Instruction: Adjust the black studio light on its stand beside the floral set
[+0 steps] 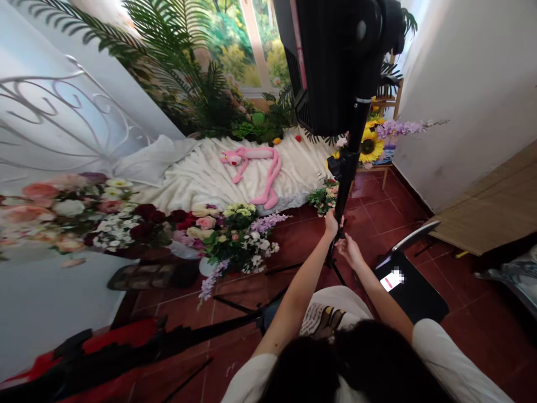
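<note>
Left hand [331,225]: fingers wrapped around the black pole [347,179], which stands directly in front of the person. Right hand [349,251]: just below, fingers curled beside the pole; whether they grasp any part of it cannot be told. A bulky black lamp [321,73] sits at the pole's top. Right side: phone [387,282] lying on a black chair [419,294]. Beyond, left: flowers [205,223], then a pink toy [255,153] lying on a white blanket [188,168].
</note>
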Action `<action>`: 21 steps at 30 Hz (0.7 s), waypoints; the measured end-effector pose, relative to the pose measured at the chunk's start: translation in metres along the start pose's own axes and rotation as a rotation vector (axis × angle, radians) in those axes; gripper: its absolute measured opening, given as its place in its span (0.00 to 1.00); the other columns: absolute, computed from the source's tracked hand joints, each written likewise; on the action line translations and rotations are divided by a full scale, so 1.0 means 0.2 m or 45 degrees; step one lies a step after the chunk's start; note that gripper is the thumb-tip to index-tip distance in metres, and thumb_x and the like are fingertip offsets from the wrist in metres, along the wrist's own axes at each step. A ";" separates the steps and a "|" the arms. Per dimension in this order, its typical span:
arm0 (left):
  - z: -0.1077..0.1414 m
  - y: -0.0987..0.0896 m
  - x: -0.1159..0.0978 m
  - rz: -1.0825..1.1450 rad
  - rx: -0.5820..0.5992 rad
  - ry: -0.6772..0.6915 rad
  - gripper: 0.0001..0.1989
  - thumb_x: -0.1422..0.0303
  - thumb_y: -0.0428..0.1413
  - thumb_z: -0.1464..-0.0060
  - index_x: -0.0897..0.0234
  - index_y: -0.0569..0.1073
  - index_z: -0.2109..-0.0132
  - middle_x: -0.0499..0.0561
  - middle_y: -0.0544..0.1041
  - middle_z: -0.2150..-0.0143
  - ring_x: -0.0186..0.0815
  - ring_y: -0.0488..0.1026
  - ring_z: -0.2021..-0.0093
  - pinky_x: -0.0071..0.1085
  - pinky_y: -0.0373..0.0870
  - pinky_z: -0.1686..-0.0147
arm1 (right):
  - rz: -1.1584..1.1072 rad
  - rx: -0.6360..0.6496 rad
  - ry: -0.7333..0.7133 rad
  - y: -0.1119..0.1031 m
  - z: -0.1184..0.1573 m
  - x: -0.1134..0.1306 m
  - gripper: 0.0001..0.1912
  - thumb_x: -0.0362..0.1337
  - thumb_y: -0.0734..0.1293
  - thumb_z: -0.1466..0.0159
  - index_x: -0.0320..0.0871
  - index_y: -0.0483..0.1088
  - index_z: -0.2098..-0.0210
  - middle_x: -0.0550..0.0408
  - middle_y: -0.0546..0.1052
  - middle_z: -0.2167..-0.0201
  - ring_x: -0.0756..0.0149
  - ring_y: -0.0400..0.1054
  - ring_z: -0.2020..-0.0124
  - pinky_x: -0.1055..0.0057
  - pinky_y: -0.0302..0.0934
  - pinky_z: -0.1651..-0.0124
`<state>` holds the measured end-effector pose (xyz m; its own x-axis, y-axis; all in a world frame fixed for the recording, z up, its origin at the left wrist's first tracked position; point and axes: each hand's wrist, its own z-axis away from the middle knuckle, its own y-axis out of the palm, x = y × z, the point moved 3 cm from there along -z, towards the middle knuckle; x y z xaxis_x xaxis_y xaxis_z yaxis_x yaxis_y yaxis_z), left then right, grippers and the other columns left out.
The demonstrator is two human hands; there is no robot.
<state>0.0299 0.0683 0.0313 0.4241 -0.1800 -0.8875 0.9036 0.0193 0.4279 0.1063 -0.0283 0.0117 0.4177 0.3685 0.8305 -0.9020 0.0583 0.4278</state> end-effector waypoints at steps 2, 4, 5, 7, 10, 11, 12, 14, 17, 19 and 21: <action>0.00 0.00 -0.01 0.047 -0.017 0.081 0.27 0.51 0.34 0.42 0.61 0.59 0.82 0.45 0.58 0.89 0.26 0.54 0.88 0.26 0.49 0.86 | -0.383 0.076 0.138 0.04 -0.02 -0.02 0.14 0.33 0.59 0.36 0.44 0.59 0.79 0.63 0.62 0.87 0.74 0.54 0.86 0.78 0.51 0.80; 0.00 0.00 -0.01 0.065 -0.026 0.107 0.28 0.50 0.34 0.43 0.61 0.59 0.83 0.45 0.58 0.89 0.26 0.54 0.89 0.26 0.49 0.86 | -0.698 0.133 0.219 0.07 -0.03 -0.02 0.14 0.26 0.56 0.38 0.44 0.57 0.79 0.65 0.59 0.87 0.76 0.52 0.87 0.81 0.50 0.82; 0.00 0.00 -0.01 0.064 -0.030 0.106 0.28 0.48 0.35 0.44 0.61 0.59 0.83 0.45 0.58 0.90 0.26 0.54 0.89 0.26 0.49 0.87 | -0.860 0.155 0.261 0.08 -0.03 -0.02 0.14 0.24 0.55 0.39 0.44 0.56 0.78 0.65 0.59 0.87 0.76 0.51 0.87 0.82 0.49 0.82; 0.00 0.01 -0.01 0.052 -0.035 0.105 0.29 0.46 0.35 0.45 0.61 0.59 0.83 0.45 0.58 0.90 0.26 0.54 0.89 0.26 0.48 0.87 | -1.057 0.176 0.318 0.09 -0.03 -0.01 0.14 0.22 0.54 0.41 0.44 0.56 0.78 0.64 0.59 0.86 0.76 0.51 0.87 0.82 0.49 0.83; 0.01 0.01 -0.02 0.030 -0.040 0.106 0.30 0.45 0.35 0.45 0.60 0.59 0.83 0.45 0.58 0.90 0.26 0.54 0.89 0.26 0.48 0.87 | -1.118 0.175 0.351 0.09 -0.03 -0.01 0.14 0.21 0.54 0.42 0.45 0.57 0.78 0.64 0.58 0.86 0.76 0.52 0.87 0.82 0.50 0.83; 0.01 0.01 -0.03 0.030 -0.045 0.105 0.30 0.45 0.35 0.45 0.60 0.59 0.83 0.45 0.58 0.90 0.26 0.54 0.89 0.26 0.48 0.87 | -1.127 0.169 0.369 0.10 -0.02 -0.01 0.14 0.21 0.54 0.42 0.44 0.57 0.77 0.64 0.58 0.86 0.75 0.53 0.87 0.82 0.51 0.83; 0.01 0.02 -0.03 0.030 -0.045 0.103 0.30 0.45 0.35 0.45 0.60 0.59 0.83 0.45 0.58 0.90 0.26 0.53 0.89 0.26 0.49 0.87 | -1.141 0.160 0.391 0.10 -0.01 -0.01 0.14 0.21 0.54 0.43 0.44 0.58 0.77 0.64 0.59 0.86 0.75 0.54 0.86 0.82 0.53 0.83; 0.01 0.01 -0.04 0.010 -0.040 0.103 0.29 0.47 0.37 0.45 0.61 0.60 0.83 0.46 0.60 0.90 0.26 0.55 0.89 0.26 0.51 0.86 | -1.170 0.145 0.425 0.10 0.00 -0.02 0.13 0.21 0.53 0.43 0.44 0.60 0.75 0.63 0.61 0.84 0.75 0.57 0.85 0.82 0.56 0.82; 0.03 -0.02 -0.03 -0.030 -0.055 0.141 0.26 0.50 0.41 0.45 0.64 0.67 0.80 0.49 0.68 0.86 0.29 0.66 0.83 0.26 0.61 0.80 | -1.106 0.196 0.510 0.09 0.04 -0.06 0.13 0.21 0.53 0.43 0.43 0.61 0.71 0.62 0.64 0.81 0.75 0.59 0.83 0.82 0.59 0.80; 0.06 -0.09 -0.01 -0.015 -0.098 0.170 0.22 0.53 0.47 0.48 0.66 0.72 0.76 0.52 0.76 0.78 0.32 0.73 0.75 0.27 0.68 0.72 | -1.011 0.245 0.628 0.10 0.07 -0.10 0.11 0.22 0.55 0.42 0.43 0.60 0.70 0.62 0.65 0.81 0.76 0.59 0.83 0.83 0.58 0.80; 0.12 -0.21 0.02 0.002 -0.137 0.180 0.17 0.56 0.51 0.51 0.67 0.75 0.68 0.54 0.80 0.68 0.35 0.77 0.66 0.29 0.71 0.64 | -0.939 0.269 0.765 0.12 0.10 -0.14 0.08 0.24 0.57 0.41 0.43 0.59 0.70 0.63 0.65 0.81 0.78 0.59 0.83 0.84 0.57 0.80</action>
<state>-0.0080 0.0430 0.0146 0.4228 -0.0402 -0.9053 0.9010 0.1262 0.4151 0.0754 -0.0557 0.0065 0.6917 0.7214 0.0331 -0.3737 0.3184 0.8712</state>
